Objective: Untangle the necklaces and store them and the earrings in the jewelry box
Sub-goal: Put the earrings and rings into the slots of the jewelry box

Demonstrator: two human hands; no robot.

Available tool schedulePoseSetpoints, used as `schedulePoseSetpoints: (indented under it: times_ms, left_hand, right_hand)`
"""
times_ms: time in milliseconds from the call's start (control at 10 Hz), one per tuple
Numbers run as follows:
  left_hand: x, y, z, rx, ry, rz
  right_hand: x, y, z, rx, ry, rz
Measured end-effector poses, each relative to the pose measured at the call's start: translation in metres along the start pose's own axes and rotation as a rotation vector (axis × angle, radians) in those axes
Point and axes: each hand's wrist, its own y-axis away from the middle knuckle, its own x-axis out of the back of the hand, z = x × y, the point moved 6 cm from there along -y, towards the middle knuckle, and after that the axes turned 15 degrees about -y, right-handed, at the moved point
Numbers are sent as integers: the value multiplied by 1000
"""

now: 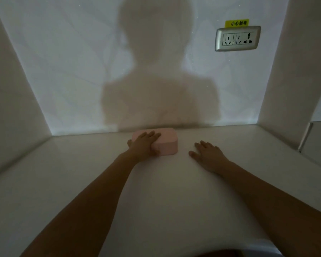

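Now, left fingers: the fingers of the left hand lie fairly straight and close together across the lid, with the thumb down against the front wall; they press and do not clutch.
Right fingers: the fingers of the right hand are spread wide and flat on the table, holding nothing.
Task's thing: the pink jewelry box sits shut near the back of the white table, under the left hand, with the right hand beside it and not touching it.
Necklaces and earrings: none show anywhere in view; whether they are inside the box cannot be told.
Step in hand: probably steadying the box, either to open it or having closed it.
Doing it well: keep the left palm's weight straight down so the light box does not skid, and bring the right hand to the free right end to work the lid.
Edges: the box's far side is close to the back wall, where a shadow falls; side panels close off both flanks.
Open room: the broad bare stretch of table lies toward the person, so drawing the box nearer looks the easy direction.
Apart: a wall socket sits high on the right, well clear of both hands.
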Motion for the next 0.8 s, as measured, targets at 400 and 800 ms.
schedulePoseSetpoints:
  times_ms: [400,800]
  left_hand:
    - [-7,-82,-15,8,-11,19]
    - [-8,-85,-18,54,35,-54]
  right_hand:
    - [-1,-46,1,-11,-3,12]
    - [3,-44,-5,-81,8,-131]
